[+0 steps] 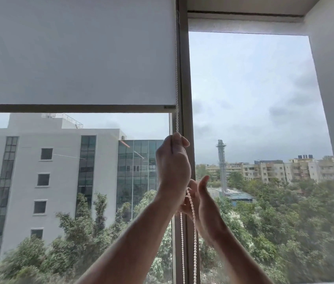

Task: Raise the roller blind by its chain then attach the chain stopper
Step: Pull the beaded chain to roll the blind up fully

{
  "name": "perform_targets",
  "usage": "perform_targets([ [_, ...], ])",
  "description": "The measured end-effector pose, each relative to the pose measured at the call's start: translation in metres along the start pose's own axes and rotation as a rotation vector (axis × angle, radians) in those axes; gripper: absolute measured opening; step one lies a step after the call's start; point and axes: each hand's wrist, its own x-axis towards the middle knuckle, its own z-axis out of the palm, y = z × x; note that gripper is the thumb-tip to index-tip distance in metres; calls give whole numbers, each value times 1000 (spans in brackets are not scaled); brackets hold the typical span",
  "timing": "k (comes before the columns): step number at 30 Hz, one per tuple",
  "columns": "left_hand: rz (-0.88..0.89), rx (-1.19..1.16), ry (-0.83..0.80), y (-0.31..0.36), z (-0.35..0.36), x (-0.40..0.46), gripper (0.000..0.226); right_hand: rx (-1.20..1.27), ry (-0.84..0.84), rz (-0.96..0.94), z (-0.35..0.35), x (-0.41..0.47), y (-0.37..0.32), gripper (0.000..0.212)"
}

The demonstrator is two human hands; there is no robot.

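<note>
Fingers of the left hand (172, 160) pinch the bead chain (176, 78) just under the blind's (76, 58) bottom right corner, its line running straight up the window frame (185, 99), while the lower right hand (203, 203) loosely curls round the hanging loop.

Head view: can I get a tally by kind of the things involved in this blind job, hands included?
Roller blinds: 1, the white blind, lowered partway over the left pane
Bead chains: 1, the white chain beside the window frame
Hands: 2, left hand gripping the chain higher, right hand on it lower
Chain stoppers: 0 in sight
Total: 4
</note>
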Motion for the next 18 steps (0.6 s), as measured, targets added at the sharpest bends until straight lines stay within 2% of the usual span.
perform_targets([
  [3, -31, -43, -44, -5, -7, -24, 35, -22, 119, -38, -8, 18, -18, 78],
  [8, 26, 44, -13, -42, -14, -58, 38, -153, 184, -179, 9, 62, -68, 40],
  [12, -75, -5, -88, -65, -20, -89, 43, -81, 142, -112, 34, 85, -102, 39],
  [14, -98, -18, -109, -68, -21, -94, 42, -61, 217, -82, 47, 90, -106, 40],
  [18, -112, -56, -117, -76, -23, -88, 41, -129, 383, -265, 60, 95, -94, 46],
])
